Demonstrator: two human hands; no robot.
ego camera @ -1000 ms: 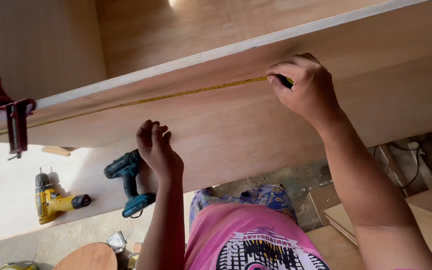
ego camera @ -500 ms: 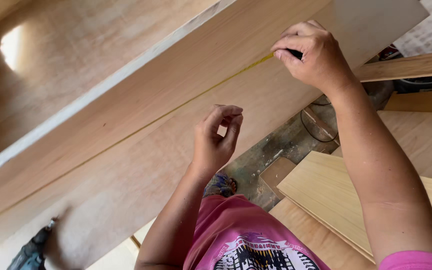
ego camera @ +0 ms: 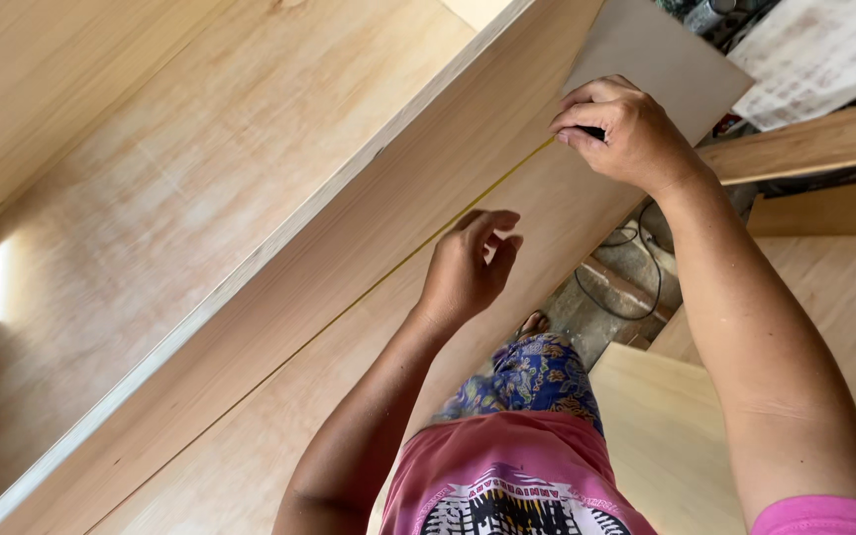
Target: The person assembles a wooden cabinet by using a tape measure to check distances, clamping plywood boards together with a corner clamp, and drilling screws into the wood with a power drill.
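A large plywood panel (ego camera: 279, 327) runs diagonally across the head view, its pale edge (ego camera: 349, 173) facing me. A thin yellow tape measure blade (ego camera: 388, 267) lies stretched along the panel's face. My right hand (ego camera: 626, 134) is shut on the tape measure case, of which only a dark bit shows under the fingers, pressed on the panel near its upper right end. My left hand (ego camera: 468, 267) hovers just below the blade at mid-panel, fingers curled loosely, holding nothing that I can see.
Another plywood surface (ego camera: 131, 198) fills the upper left behind the panel. Plywood boards (ego camera: 824, 297) lie on the floor at the right, with a black cable (ego camera: 626, 287) between them. A grey sheet (ego camera: 656, 54) and printed paper (ego camera: 824, 59) sit at top right.
The view has swung right, so the drills and clamp are out of sight. My left hand lifted off the panel face and now sits by the tape. My right hand keeps its grip.
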